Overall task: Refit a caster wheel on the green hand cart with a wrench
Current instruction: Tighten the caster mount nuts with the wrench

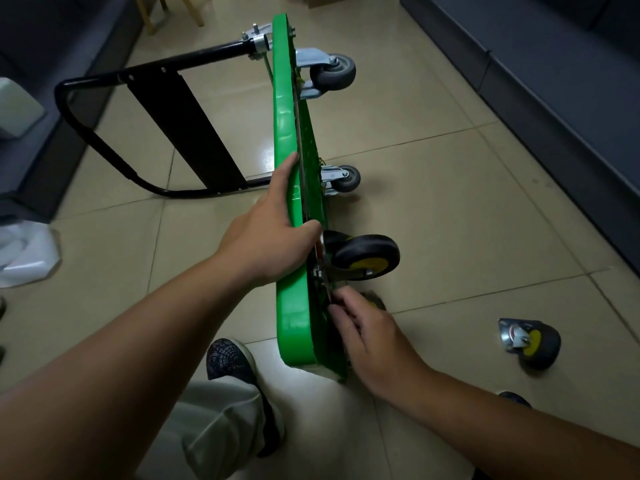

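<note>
So the green hand cart [289,323] is tipped up on its long edge on the tiled floor [450,209], running from top centre of the frame down to bottom centre; wheels stick out to the right, and the folded black handle [104,140] lies out to the left.

Left hand [273,233] grips the upper edge of the deck about mid-frame; thumb hooked over the rim on the wheel side, fingers laid along the other face.

Right hand [367,334] is lower down, just right of the deck; fingers curled in, pinching the end of a slim dark wrench [326,287]; its head sits up at the mounting plate of the caster wheel [367,254], the black one with the yellow hub; can't tell if it's actually seated on a nut, too dark in there.

Further up the deck there's a grey caster [334,72] near the top and a second grey caster [347,178] in the middle.

A loose caster [535,342], yellow hub too, lies on its side on the tiles at the right, well apart from the cart.

Shoe [228,362] at the bottom just left of the deck; white plastic bag [24,254] at the left edge; dark sofa [554,81] in the upper right.
</note>
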Available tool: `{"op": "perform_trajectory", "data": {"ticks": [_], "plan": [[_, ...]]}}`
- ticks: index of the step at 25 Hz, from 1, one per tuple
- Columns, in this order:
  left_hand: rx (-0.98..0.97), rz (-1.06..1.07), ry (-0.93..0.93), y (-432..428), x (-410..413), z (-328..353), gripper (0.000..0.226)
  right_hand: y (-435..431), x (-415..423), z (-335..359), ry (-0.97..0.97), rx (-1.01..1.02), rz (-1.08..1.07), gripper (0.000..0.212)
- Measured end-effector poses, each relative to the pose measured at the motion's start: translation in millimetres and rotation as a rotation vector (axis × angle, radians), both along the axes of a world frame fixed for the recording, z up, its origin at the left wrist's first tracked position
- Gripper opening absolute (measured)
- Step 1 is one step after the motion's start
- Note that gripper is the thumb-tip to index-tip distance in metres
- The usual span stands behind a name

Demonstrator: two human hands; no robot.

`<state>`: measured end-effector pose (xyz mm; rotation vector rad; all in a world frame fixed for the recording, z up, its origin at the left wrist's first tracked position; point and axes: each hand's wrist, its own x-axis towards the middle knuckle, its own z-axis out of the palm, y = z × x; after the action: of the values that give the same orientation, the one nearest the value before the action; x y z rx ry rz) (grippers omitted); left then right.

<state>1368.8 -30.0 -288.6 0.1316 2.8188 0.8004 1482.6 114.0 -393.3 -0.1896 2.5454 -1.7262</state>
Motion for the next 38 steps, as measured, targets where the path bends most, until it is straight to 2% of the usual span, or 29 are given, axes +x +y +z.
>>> {"op": "perform_trajectory", "data": {"ticks": [4,9,11,13,15,19,21,22,26,29,33,38], "plan": [[-0.029,-0.005,0.018,0,-1,-1,0.09,5,-3,10,0.012,0.044,0.061,0.019],[-0.064,0.012,0.034,3,2,3,0.09,8,-2,27,-0.138,-0.015,0.127,0.031],[-0.06,0.02,0.043,3,3,3,0.09,3,0,39,-0.273,-0.124,0.159,0.037],[-0.057,0.019,0.036,3,3,3,0.091,1,-1,57,-0.523,-0.348,0.144,0.034],[-0.063,0.016,0.026,3,3,4,0.092,1,-6,83,-0.729,-0.484,0.099,0.031],[-0.035,0.001,0.009,3,1,5,0.094,2,-20,112,-0.895,-0.599,0.009,0.027],[-0.01,-0.005,0.0,2,1,4,0.094,3,-13,110,-0.855,-0.561,-0.02,0.028],[0.002,-0.008,-0.005,1,1,3,0.094,5,-5,104,-0.775,-0.495,-0.038,0.03],[0.035,-0.023,-0.042,-1,0,2,0.095,17,17,66,-0.301,-0.176,-0.174,0.026],[0.048,-0.023,-0.051,1,0,3,0.095,14,16,38,-0.097,-0.1,-0.261,0.034],[0.02,-0.014,-0.035,3,0,3,0.094,-10,19,14,-0.066,-0.27,-0.339,0.016],[-0.001,-0.004,-0.008,1,-1,0,0.092,-18,17,1,-0.09,-0.383,-0.266,0.029]]}}
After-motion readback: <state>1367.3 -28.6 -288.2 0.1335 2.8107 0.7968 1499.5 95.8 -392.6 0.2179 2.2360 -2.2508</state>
